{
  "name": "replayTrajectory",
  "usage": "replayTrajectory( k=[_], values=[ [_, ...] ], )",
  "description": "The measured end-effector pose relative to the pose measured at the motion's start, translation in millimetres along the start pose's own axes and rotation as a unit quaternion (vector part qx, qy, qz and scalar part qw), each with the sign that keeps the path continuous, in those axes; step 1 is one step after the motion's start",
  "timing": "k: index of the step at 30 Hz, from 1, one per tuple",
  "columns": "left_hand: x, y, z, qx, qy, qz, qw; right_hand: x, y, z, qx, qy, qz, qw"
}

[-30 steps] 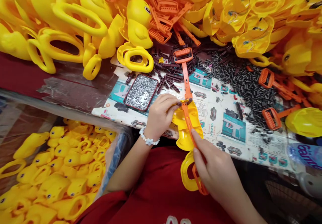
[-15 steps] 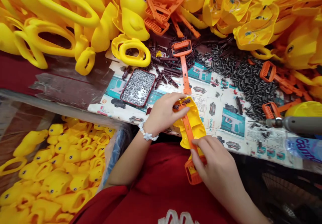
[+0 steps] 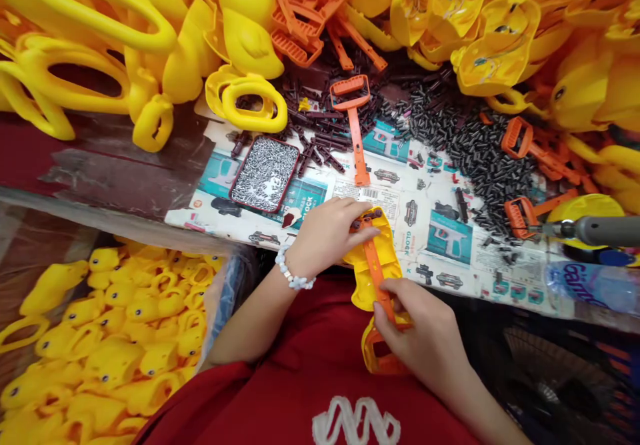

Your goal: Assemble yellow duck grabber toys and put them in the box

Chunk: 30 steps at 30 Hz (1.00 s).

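A yellow plastic shell half [image 3: 389, 251] lies hollow side up at the table's front edge, against my red shirt. Along its hollow runs an orange handle bar [image 3: 373, 258], its grip end over the shell's loop-shaped end. My left hand [image 3: 325, 235] is closed on the shell's upper part, thumb across the bar, near a small dark brown plastic piece [image 3: 371, 216]. My right hand [image 3: 425, 318] pinches the orange bar lower down, thumb and fingers on its sides. The palm hides part of the loop end.
Beside my left hand is a tray of small screws [image 3: 265, 173]. Beyond it lie dark brown strips [image 3: 325, 141], black cylinders [image 3: 493, 171] and another orange handle bar [image 3: 356, 138]. An electric screwdriver [image 3: 590, 230] and plastic bottle [image 3: 590, 285] are right. Yellow duck-shaped parts [image 3: 125, 311] fill a lower-left bin.
The orange bar's grip end has shifted relative to the shell, and more of the yellow loop rim shows around it. Both hands keep their holds. The camera view has shifted slightly.
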<state>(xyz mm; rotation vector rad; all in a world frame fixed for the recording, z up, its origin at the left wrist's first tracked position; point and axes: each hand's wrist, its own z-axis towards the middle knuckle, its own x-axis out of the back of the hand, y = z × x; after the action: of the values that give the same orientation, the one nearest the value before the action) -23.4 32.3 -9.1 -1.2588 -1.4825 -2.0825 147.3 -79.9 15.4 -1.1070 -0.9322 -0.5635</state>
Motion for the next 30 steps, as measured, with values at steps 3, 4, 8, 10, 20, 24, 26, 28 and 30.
replayTrajectory(
  k=[3,4,8,10,20,24,26,28,30],
  values=[
    [0.8,2.3,3.3,-0.004,-0.016,0.010,1.000,3.1,3.8,-2.5,0.023,-0.014,-0.011,1.000],
    [0.7,2.8,5.1,-0.008,-0.020,0.017,1.000,5.4,6.1,-1.7,0.032,-0.020,-0.012,0.999],
    [-2.4,0.5,15.0,-0.023,0.001,0.031,0.999,22.6,32.5,23.4,0.047,-0.015,-0.005,0.999],
    [-3.1,-3.9,20.3,-0.032,0.022,0.039,0.998,32.6,59.7,52.6,0.012,0.029,-0.025,0.999],
    [20.9,-25.6,15.0,-0.019,0.008,0.080,0.997,27.9,153.2,176.8,-0.200,0.063,-0.190,0.959],
    [22.4,-20.1,11.9,0.033,-0.003,0.069,0.997,30.9,108.6,146.0,-0.152,0.094,-0.141,0.974],
    [21.6,-16.5,12.0,0.057,-0.007,0.068,0.996,28.9,73.6,121.8,-0.084,0.099,-0.082,0.988],
    [20.5,-13.7,11.6,0.070,-0.006,0.069,0.995,22.2,40.8,99.3,0.017,0.076,-0.022,0.997],
    [19.5,-11.6,10.0,0.077,0.005,0.075,0.994,12.7,18.6,82.5,0.096,0.046,0.024,0.994]
  ],
)
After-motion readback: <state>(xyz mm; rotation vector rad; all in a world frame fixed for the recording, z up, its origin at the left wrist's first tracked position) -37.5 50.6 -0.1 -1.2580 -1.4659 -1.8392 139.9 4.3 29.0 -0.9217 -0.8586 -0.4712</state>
